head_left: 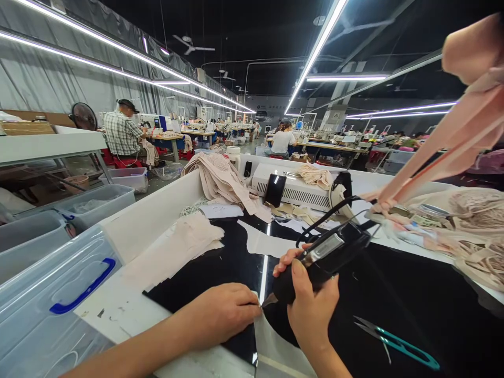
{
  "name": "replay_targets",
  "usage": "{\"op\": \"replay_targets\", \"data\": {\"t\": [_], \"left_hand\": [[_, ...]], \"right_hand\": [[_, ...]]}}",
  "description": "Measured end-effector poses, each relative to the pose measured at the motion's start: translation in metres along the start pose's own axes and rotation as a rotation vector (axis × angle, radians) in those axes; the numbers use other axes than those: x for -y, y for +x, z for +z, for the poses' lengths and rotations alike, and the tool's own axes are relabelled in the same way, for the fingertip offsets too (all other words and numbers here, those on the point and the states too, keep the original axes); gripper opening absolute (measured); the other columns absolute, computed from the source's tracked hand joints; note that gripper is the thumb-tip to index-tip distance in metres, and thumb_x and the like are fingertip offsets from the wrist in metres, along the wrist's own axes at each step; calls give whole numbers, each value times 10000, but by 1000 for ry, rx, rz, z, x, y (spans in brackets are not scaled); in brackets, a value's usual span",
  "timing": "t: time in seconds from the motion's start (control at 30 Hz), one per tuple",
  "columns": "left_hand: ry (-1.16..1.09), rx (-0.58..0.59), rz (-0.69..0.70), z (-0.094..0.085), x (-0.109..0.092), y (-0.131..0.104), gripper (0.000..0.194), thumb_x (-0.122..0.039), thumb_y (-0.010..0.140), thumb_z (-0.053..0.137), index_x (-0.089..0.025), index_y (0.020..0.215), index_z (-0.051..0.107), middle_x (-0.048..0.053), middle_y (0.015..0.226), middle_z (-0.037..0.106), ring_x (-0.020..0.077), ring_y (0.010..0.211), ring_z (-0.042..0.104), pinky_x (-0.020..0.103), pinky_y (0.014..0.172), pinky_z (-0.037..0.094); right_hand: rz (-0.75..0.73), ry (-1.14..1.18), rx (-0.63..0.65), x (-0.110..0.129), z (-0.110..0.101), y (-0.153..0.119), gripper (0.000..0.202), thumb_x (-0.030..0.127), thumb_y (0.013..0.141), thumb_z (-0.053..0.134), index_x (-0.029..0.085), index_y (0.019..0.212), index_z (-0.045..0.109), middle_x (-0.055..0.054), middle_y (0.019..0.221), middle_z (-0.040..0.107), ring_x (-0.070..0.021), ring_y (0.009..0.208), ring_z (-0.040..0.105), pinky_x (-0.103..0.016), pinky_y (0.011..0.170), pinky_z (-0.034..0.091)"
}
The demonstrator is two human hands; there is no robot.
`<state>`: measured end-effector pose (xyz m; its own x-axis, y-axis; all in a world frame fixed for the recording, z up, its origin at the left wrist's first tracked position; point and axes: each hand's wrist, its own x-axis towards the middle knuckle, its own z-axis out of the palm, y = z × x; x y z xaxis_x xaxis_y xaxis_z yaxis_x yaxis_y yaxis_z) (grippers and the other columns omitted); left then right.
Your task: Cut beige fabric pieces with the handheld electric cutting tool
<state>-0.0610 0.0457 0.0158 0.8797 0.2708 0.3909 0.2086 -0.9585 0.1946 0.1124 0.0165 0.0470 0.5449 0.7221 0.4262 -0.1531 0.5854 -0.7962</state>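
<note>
My right hand (313, 302) is wrapped round a black handheld tool (326, 257) with a pointed metal tip aimed down and left. A cord runs from its upper end. My left hand (226, 313) has its fingers pressed together at the edge of a pale fabric piece (275, 349), close beside the tool's tip. The fabric lies partly on the glossy black work surface (378, 294). Teal thread snips (407, 347) rest on that surface at the right.
Stacked pale fabric (185, 241) lies at the left, a white cut piece (265, 242) ahead. Behind are a phone (274, 190), a white vented box (258, 181) and piled fabric (220, 176). Peach straps (433, 152) hang at the right. Clear bins (66, 310) stand left; people sit farther off.
</note>
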Motion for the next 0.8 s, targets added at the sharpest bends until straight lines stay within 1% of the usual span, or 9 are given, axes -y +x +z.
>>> {"op": "replay_targets", "data": {"t": [0.13,0.27,0.4,0.5,0.57,0.63,0.7,0.73,0.8], "left_hand": [[-101,-16,-44,-2,1,-1,221,-198,1081,476,-174,1189,668,95,1128,714,207,1029,685,301,939,553],[-189,-47,-157,-1,5,0,219,-215,1091,458,-189,1163,663,63,1095,719,190,1029,680,290,930,547],[-154,-62,-284,4,9,5,166,-170,1036,560,-188,1167,661,57,1146,703,200,1043,676,320,945,545],[-67,-9,-302,6,11,9,199,-131,985,645,-188,1173,674,47,1175,684,199,1055,667,313,943,537],[-5,25,-298,5,12,11,148,-113,969,665,-187,1093,698,29,1094,677,189,983,665,289,871,537],[36,43,-299,2,13,12,80,-110,971,659,-179,974,698,14,980,660,178,883,653,267,780,520],[65,51,-293,-1,14,13,121,-120,988,633,-172,886,671,6,911,642,170,822,637,255,726,494],[79,52,-287,-3,14,13,153,-130,1001,614,-171,859,655,7,897,637,167,806,630,254,712,484],[103,48,-266,-8,13,14,195,-146,1028,566,-172,847,634,12,894,634,166,798,622,258,708,475]], "right_hand": [[17,-2,-12,4,-1,2,280,340,880,779,267,1054,571,50,806,659,-130,631,617,-299,599,523],[7,-94,-29,15,-9,10,347,372,833,823,269,1061,582,42,848,684,-140,640,643,-326,652,543],[-28,-326,-33,29,-28,21,395,466,798,831,257,1045,605,12,861,711,-199,724,685,-369,716,547],[-13,-510,-50,37,-48,27,479,580,778,799,253,1070,606,-27,937,708,-256,826,674,-403,734,522],[-31,-653,-65,43,-60,31,509,644,757,777,253,1034,602,-34,937,674,-261,812,637,-409,706,496],[-93,-799,-76,49,-72,35,501,696,754,742,254,938,596,-30,882,607,-243,745,580,-399,646,465],[-181,-917,-77,56,-81,36,510,726,767,707,247,911,605,-34,872,552,-230,710,536,-395,613,446],[-243,-958,-86,60,-85,35,542,736,771,695,237,971,628,-46,899,546,-233,716,525,-405,623,450],[-393,-1002,-178,69,-92,29,667,715,785,702,204,1208,628,-88,988,572,-260,781,532,-456,714,473]]}}
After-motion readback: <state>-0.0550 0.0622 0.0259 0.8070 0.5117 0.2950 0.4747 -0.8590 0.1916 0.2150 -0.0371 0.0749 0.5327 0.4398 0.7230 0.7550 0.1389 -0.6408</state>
